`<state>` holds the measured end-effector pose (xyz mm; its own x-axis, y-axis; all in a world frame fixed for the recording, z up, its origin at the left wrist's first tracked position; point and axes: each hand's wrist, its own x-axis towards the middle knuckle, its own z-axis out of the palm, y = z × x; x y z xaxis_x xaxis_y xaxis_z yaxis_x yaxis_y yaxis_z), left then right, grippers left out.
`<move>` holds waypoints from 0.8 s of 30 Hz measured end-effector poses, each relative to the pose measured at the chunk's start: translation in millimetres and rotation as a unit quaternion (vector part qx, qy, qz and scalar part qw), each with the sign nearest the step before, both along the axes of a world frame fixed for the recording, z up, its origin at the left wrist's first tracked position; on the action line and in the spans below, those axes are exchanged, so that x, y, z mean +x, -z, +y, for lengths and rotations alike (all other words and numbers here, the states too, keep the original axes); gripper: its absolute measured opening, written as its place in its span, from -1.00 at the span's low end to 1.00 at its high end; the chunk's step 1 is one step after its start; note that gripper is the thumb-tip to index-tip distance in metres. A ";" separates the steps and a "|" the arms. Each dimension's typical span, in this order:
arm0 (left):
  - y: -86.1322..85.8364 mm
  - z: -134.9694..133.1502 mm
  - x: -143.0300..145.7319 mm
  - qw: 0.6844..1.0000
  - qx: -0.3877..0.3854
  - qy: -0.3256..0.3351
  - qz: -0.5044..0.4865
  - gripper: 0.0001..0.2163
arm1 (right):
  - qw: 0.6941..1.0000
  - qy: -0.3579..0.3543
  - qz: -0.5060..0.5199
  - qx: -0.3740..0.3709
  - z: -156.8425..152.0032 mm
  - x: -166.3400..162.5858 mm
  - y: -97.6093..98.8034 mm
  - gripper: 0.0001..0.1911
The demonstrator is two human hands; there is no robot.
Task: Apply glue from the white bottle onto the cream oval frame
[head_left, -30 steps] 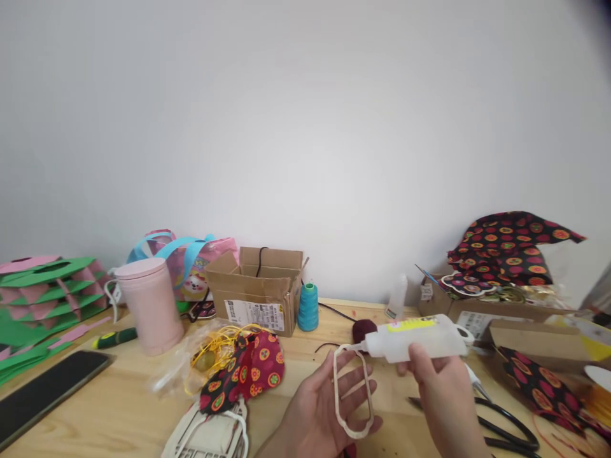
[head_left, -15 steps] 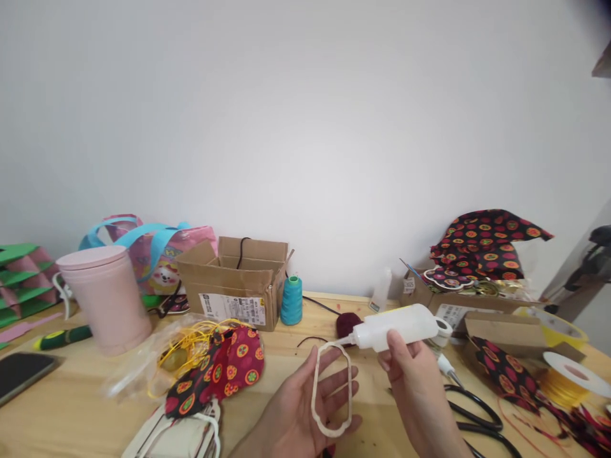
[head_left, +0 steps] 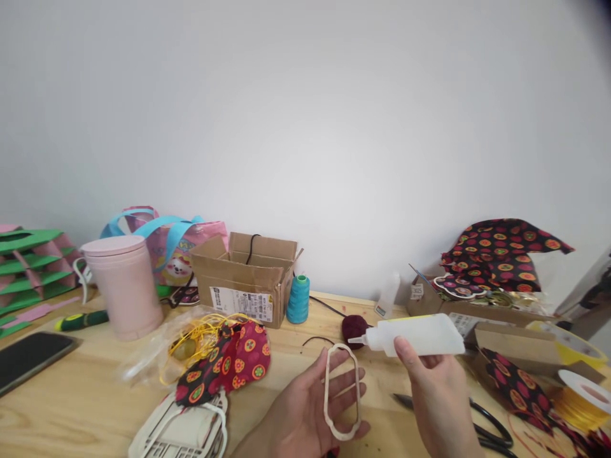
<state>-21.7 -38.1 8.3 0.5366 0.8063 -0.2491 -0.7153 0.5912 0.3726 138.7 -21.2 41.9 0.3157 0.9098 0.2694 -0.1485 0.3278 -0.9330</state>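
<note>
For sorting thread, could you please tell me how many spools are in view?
2: a blue spool beside the leftmost cardboard box, and a yellow spool right of the right hand. Others may be hidden.

over there i have the bottle (head_left: 427,334) right of the frame (head_left: 326,393), the carton (head_left: 238,275) behind the cloth (head_left: 245,359), the thread cone (head_left: 298,303) right of the carton.

Head-worn, facing wall (head_left: 305,133) (upper frame), tilted down over counter (head_left: 71,416), close to left hand (head_left: 303,407) and right hand (head_left: 436,388).
</note>
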 end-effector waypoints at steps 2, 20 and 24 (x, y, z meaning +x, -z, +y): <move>3.3 0.7 -0.5 1.000 0.003 0.003 -0.006 -0.63 | 1.000 0.014 0.013 0.001 0.2 1.2 -0.1 -0.60; -1.3 2.7 1.8 0.997 -0.063 -0.015 0.033 -0.66 | 0.975 -0.099 0.201 -0.008 11.0 -12.4 5.2 -0.80; -3.2 3.1 2.4 0.997 -0.055 -0.047 0.011 -0.68 | 0.971 -0.099 0.214 -0.047 14.2 -17.4 -3.5 -0.84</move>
<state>-19.4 -35.0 11.6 0.4538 0.8197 -0.3496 -0.7611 0.5606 0.3264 121.3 -7.0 45.4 0.1977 0.9780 0.0659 -0.5800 0.1710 -0.7965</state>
